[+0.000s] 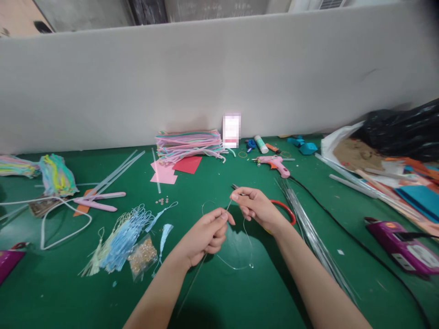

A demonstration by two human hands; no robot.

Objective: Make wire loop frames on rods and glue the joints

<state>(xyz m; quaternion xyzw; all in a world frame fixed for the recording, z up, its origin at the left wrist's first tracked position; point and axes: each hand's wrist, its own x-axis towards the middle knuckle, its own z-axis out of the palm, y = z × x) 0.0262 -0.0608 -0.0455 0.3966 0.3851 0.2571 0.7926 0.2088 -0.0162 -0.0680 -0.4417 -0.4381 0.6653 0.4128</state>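
Above the green tabletop, my left hand (210, 232) is closed in a pinch on a thin silvery wire. My right hand (255, 206) pinches the same wire a little farther up, fingertips close to the left ones. A loose loop of wire (236, 268) hangs in a curve below both hands, and a straight length (190, 289) runs down under my left wrist. Behind my right hand lie scissors with a red-orange handle (291, 213), partly hidden by it. Right of them is a bundle of straight wires (308, 228).
Blue tassels (121, 242) and a bag of gold beads (143, 257) lie left. Fuzzy pastel stems (190, 145), a red paper square (187, 165) and a phone-like bright screen (231, 130) are at the back. A pink glue gun (274, 163) trails its cord beside a purple power strip (401, 246).
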